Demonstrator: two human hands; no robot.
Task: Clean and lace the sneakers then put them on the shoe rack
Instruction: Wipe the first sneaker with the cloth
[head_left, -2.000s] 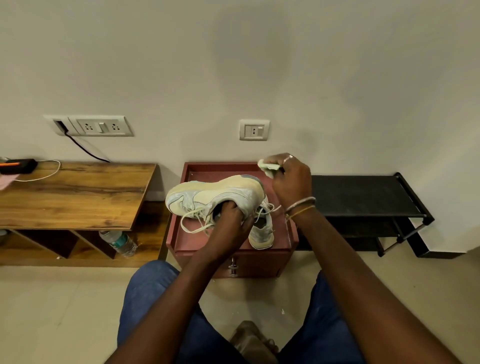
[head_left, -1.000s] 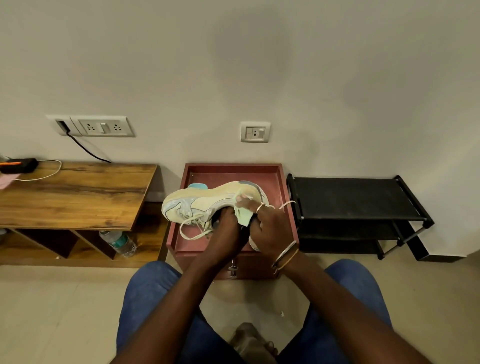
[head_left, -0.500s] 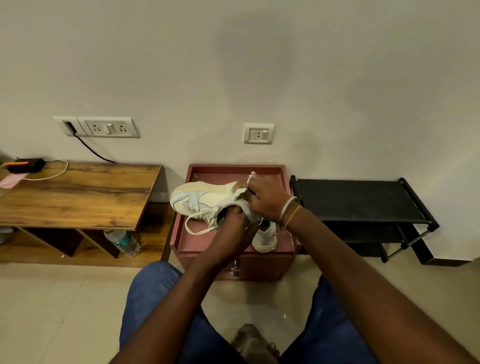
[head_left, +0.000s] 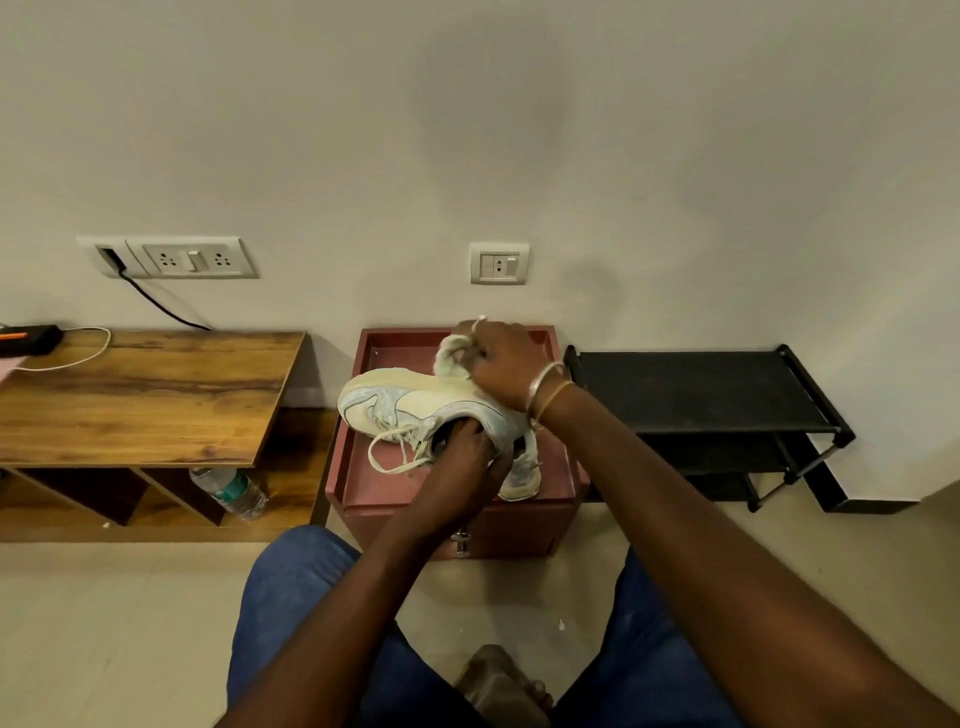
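Over the maroon wooden cabinet, cream and pale-blue sneaker, laces loose; left hand grips its collar, right hand pinches a white cloth to its side. Cleaning step, I judge; next needs firm wiping, then lacing; black metal shoe rack stands right

The table was grained wood, the rack matt black, the rag fluffy cloth, the bangle shiny metal, the sneaker matt.
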